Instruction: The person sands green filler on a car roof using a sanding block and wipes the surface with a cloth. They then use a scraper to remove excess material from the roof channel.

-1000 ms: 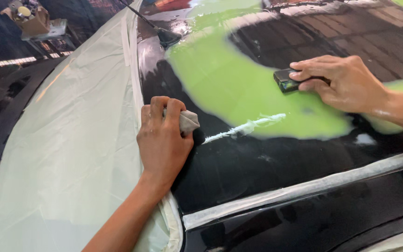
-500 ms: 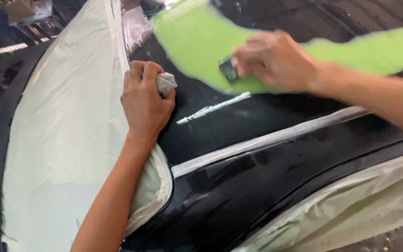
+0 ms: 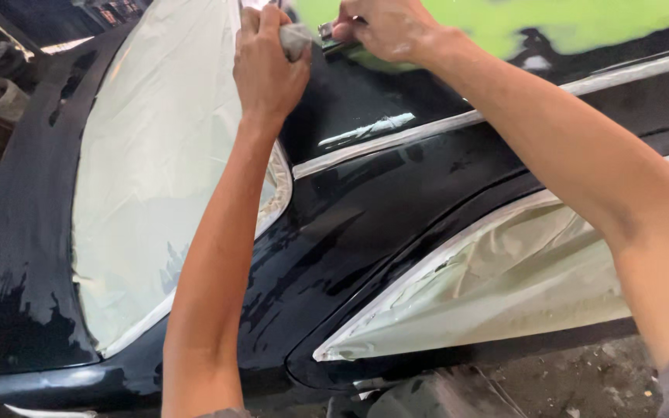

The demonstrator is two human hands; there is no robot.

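Note:
My left hand (image 3: 266,66) is closed around a small grey pad (image 3: 297,36), pressed against the black car body (image 3: 365,209) at the top of the view. My right hand (image 3: 385,29) sits just to its right, pinching a small dark scraper (image 3: 327,32) at the edge of a bright green filler patch (image 3: 505,23). The two hands nearly touch. A smear of pale filler (image 3: 369,130) lies on the black panel below them.
Pale masking film covers a window (image 3: 156,162) on the left and another window (image 3: 497,279) at lower right. A strip of masking tape (image 3: 443,124) runs across the panel. Dirty ground (image 3: 567,379) shows at the bottom right.
The view has dropped, so both hands now sit at the top edge. My right hand with the scraper has moved left, close up to my left hand.

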